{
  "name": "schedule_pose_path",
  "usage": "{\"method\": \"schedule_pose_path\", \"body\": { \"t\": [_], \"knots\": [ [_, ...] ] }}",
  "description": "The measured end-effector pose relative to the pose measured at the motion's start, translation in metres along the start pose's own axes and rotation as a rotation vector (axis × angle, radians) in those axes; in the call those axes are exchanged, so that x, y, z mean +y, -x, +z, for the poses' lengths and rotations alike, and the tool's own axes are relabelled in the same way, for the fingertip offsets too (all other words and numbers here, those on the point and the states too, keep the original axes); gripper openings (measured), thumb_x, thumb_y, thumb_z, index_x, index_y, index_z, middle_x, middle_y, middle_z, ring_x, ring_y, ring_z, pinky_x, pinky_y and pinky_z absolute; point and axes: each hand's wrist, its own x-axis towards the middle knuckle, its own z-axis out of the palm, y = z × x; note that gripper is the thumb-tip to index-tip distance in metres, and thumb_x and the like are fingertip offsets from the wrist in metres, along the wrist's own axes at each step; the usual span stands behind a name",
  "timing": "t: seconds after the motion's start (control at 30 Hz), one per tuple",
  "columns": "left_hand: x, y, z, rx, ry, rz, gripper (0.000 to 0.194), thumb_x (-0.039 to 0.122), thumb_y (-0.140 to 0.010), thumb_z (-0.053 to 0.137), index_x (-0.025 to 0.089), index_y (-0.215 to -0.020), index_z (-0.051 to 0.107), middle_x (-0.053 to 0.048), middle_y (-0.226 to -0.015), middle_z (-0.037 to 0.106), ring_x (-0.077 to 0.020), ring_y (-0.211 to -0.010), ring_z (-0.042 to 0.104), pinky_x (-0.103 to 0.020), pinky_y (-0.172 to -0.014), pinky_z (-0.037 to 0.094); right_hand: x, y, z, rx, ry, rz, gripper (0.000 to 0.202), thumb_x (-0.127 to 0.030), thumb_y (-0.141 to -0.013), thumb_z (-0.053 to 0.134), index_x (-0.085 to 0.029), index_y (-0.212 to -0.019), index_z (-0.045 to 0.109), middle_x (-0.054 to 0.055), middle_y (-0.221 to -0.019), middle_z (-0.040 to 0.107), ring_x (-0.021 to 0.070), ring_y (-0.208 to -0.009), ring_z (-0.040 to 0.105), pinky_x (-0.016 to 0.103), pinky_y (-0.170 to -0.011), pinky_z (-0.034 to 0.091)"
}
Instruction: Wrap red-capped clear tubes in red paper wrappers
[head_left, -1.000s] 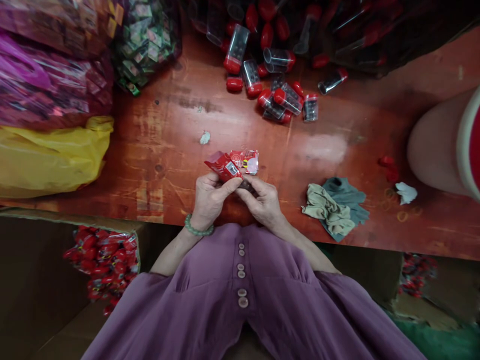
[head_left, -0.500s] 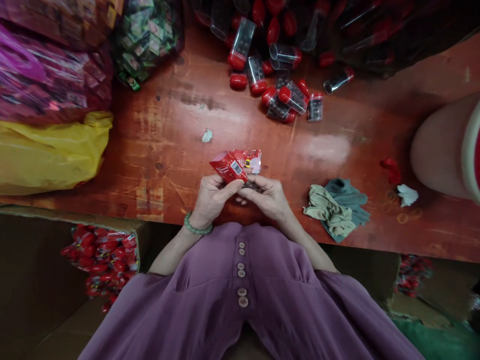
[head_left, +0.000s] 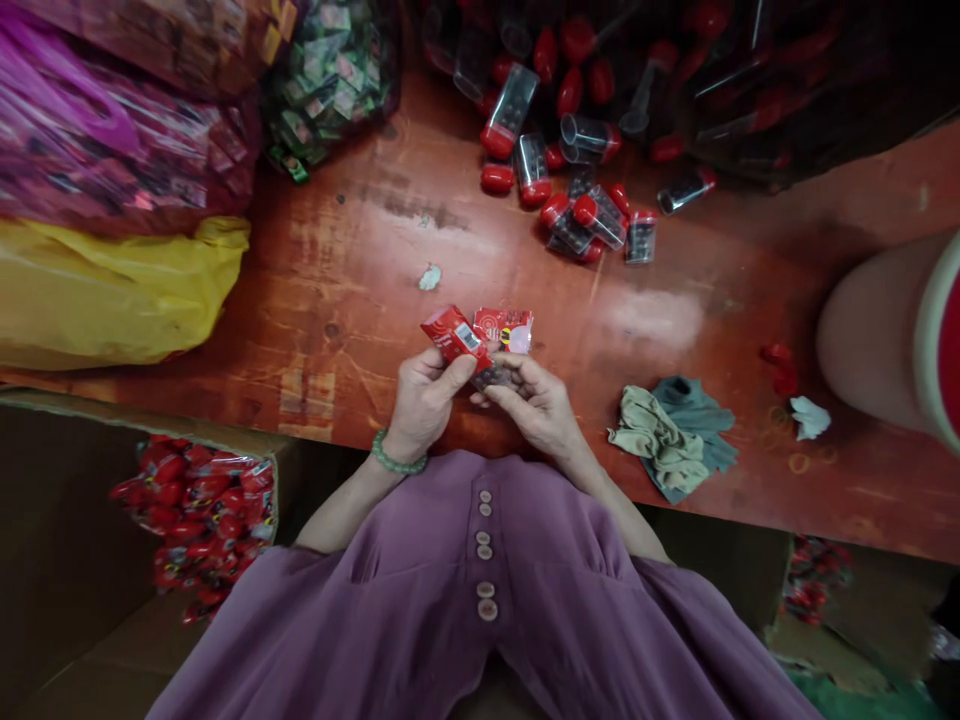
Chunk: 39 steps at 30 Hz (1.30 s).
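Note:
My left hand, with a green bead bracelet at the wrist, pinches a red printed packet that carries a white barcode label. My right hand is closed on a small clear container with dark contents, right against the packet's lower end. Whether the container is partly inside the packet cannot be made out. Just beyond the fingers, a second red printed piece with a yellow and black spot lies on the table. Both hands are close together near the table's front edge.
Red-capped clear tubes lie heaped at the back. Plastic bags, one yellow, stand at left. Crumpled cloths and a pale bucket are at right. Below the table edge, a cardboard box holds red packed items.
My hands have shifted the barcoded packet slightly, showing more of the dark-filled container and of the red piece beyond. The camera view has turned a little.

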Motion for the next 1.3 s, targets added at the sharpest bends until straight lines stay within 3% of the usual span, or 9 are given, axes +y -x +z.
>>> {"method": "schedule_pose_path", "body": {
  "t": [0.17, 0.33, 0.4, 0.5, 0.63, 0.97, 1.17, 1.23, 1.3],
  "knots": [
    [-0.008, 0.007, 0.002, -0.039, -0.080, -0.036, 0.027, 0.044, -0.072, 0.083, 0.018, -0.076, 0.076, 0.000, -0.067, 0.073, -0.0117, -0.054, 0.064, -0.025, -0.058, 0.056, 0.000, 0.001, 0.001, 0.053, -0.016, -0.096, 0.029, -0.041, -0.086, 0.071, -0.024, -0.099, 0.052, -0.003, -0.085, 0.068, 0.0088, -0.066, 0.065, 0.025, -0.069, 0.059],
    [-0.003, 0.009, 0.006, -0.061, 0.011, 0.055, 0.035, 0.051, -0.079, 0.075, 0.019, -0.094, 0.077, -0.007, -0.089, 0.077, -0.0185, -0.078, 0.072, -0.029, -0.072, 0.059, -0.001, 0.004, -0.001, -0.033, -0.039, -0.020, 0.029, -0.042, -0.086, 0.071, -0.024, -0.100, 0.053, -0.002, -0.085, 0.070, 0.0106, -0.067, 0.069, 0.030, -0.074, 0.063],
    [-0.005, 0.011, 0.007, -0.100, 0.028, 0.053, 0.037, 0.051, -0.083, 0.071, 0.019, -0.101, 0.076, -0.008, -0.095, 0.077, -0.0184, -0.078, 0.072, -0.028, -0.068, 0.058, 0.000, 0.006, -0.002, -0.049, -0.065, -0.018, 0.027, -0.040, -0.085, 0.072, -0.023, -0.098, 0.055, -0.002, -0.082, 0.071, 0.0107, -0.063, 0.070, 0.030, -0.071, 0.063],
    [-0.010, 0.016, 0.008, -0.149, 0.012, 0.038, 0.034, 0.051, -0.085, 0.069, 0.018, -0.092, 0.076, -0.005, -0.079, 0.074, -0.0129, -0.059, 0.063, -0.023, -0.054, 0.052, 0.002, 0.008, -0.005, -0.006, -0.104, -0.069, 0.024, -0.035, -0.081, 0.078, -0.023, -0.092, 0.060, -0.004, -0.076, 0.072, 0.0100, -0.053, 0.067, 0.027, -0.062, 0.062],
    [-0.011, 0.022, 0.013, -0.156, -0.047, 0.057, 0.039, 0.053, -0.083, 0.071, 0.015, -0.088, 0.076, -0.003, -0.067, 0.069, -0.0100, -0.054, 0.056, -0.023, -0.053, 0.048, 0.005, 0.008, -0.008, 0.077, -0.103, -0.119, 0.029, -0.037, -0.068, 0.087, -0.021, -0.076, 0.064, -0.004, -0.069, 0.070, 0.0111, -0.047, 0.065, 0.025, -0.050, 0.059],
    [0.003, 0.031, 0.023, -0.180, -0.197, 0.103, 0.048, 0.056, -0.084, 0.067, 0.014, -0.105, 0.077, -0.009, -0.093, 0.076, -0.0126, -0.066, 0.060, -0.024, -0.058, 0.048, 0.010, 0.009, -0.008, 0.158, -0.058, -0.113, 0.037, -0.039, -0.057, 0.091, -0.020, -0.062, 0.061, -0.001, -0.080, 0.072, 0.0108, -0.046, 0.062, 0.027, -0.045, 0.057],
    [0.007, 0.033, 0.019, -0.162, -0.259, 0.160, 0.043, 0.053, -0.086, 0.065, 0.015, -0.100, 0.077, -0.010, -0.100, 0.078, -0.0200, -0.087, 0.072, -0.029, -0.077, 0.058, 0.013, 0.012, -0.004, 0.075, -0.001, -0.082, 0.036, -0.046, -0.063, 0.087, -0.021, -0.064, 0.061, -0.004, -0.064, 0.068, 0.0124, -0.049, 0.063, 0.027, -0.050, 0.057],
    [0.019, 0.043, 0.009, -0.124, -0.347, 0.187, 0.037, 0.048, -0.088, 0.064, 0.015, -0.100, 0.077, -0.010, -0.104, 0.078, -0.0217, -0.095, 0.073, -0.033, -0.087, 0.059, 0.012, 0.014, -0.007, 0.003, 0.088, -0.095, 0.030, -0.046, -0.070, 0.083, -0.021, -0.073, 0.067, -0.003, -0.067, 0.070, 0.0135, -0.055, 0.066, 0.028, -0.056, 0.058],
    [0.034, 0.062, -0.011, -0.012, -0.512, 0.231, 0.029, 0.041, -0.090, 0.064, 0.017, -0.103, 0.076, -0.007, -0.107, 0.078, -0.0228, -0.100, 0.073, -0.037, -0.093, 0.058, 0.009, 0.014, -0.014, 0.009, 0.268, -0.186, 0.023, -0.043, -0.078, 0.078, -0.022, -0.083, 0.071, 0.000, -0.075, 0.074, 0.0147, -0.063, 0.069, 0.029, -0.064, 0.058]
  ]
}}
